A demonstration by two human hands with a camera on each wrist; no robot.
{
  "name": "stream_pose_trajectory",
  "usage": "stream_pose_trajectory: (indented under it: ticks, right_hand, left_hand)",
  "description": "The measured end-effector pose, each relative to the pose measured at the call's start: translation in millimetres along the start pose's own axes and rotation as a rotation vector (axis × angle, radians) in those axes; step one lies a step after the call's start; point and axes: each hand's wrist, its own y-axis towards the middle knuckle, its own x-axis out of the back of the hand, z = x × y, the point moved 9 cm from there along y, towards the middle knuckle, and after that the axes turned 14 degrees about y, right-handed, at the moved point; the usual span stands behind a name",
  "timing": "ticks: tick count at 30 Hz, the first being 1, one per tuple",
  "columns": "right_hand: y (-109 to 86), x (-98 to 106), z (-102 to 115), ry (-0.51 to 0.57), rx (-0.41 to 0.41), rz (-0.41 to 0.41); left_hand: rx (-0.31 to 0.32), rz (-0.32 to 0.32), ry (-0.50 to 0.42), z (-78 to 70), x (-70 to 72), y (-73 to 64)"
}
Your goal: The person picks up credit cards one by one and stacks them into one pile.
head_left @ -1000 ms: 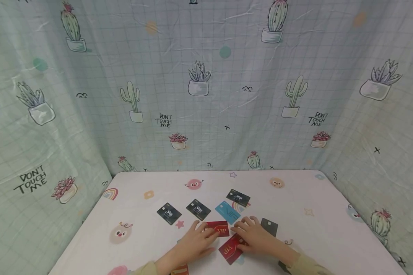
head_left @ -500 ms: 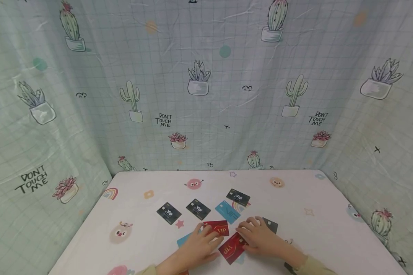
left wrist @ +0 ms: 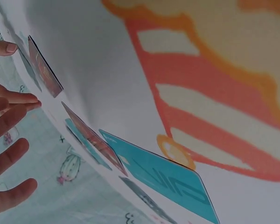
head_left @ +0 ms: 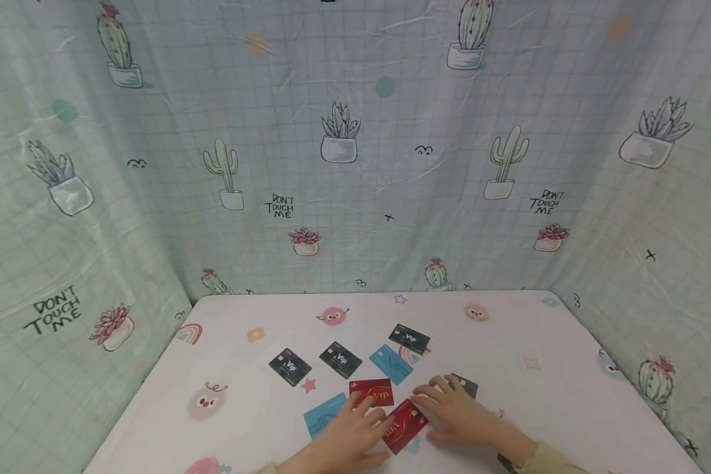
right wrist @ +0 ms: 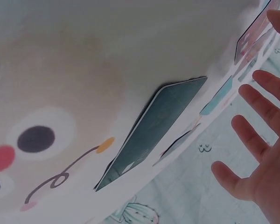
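My left hand (head_left: 355, 431) hovers with spread fingers at the near side of the upper red VIP card (head_left: 379, 393), its fingertips overlapping that card and the left edge of the lower red VIP card (head_left: 404, 424). Just left of it lies a blue card (head_left: 322, 415), larger in the left wrist view as a blue VIP card (left wrist: 163, 175). My right hand (head_left: 455, 411) is at the right edge of the lower red card, fingers loosely bent and holding nothing. Behind it a dark card (head_left: 467, 386) is partly hidden; in the right wrist view this dark card (right wrist: 151, 130) lies beside the spread fingers (right wrist: 252, 140).
Farther back lie black VIP cards, one at left (head_left: 290, 367), one in the middle (head_left: 340, 360) and one farthest away (head_left: 409, 338). Near that one is another blue card (head_left: 391, 363). A dark card (head_left: 505, 463) shows by the right sleeve. Cactus-print cloth (head_left: 343, 197) encloses the table.
My right hand has slid right, uncovering more of the lower red card. My left hand has shifted right and nearer, revealing the blue card beside it. The cards keep their places.
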Motion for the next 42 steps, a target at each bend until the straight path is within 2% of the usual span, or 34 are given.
stream_pose_trajectory:
  ticks: [6,14,30,42]
  right_hand:
    - [-1.5,-2,-3,0.052,-0.018,0.029]
    - [1.3,-4,-3,0.059,-0.015,0.048]
    - [7.3,-5,7,-0.007,0.066,0.036]
    - [11.4,-8,10,-0.033,0.065,0.042]
  left_hand:
    - [-0.001,0.054,-0.038,-2.8,-4.8,2.9]
    - [-0.005,0.112,-0.055,-4.3,-15.0,5.6]
    - [-0.007,0.132,-0.071,-6.0,-22.4,6.7]
    - [-0.024,0.089,-0.014,-10.6,-19.5,8.7]
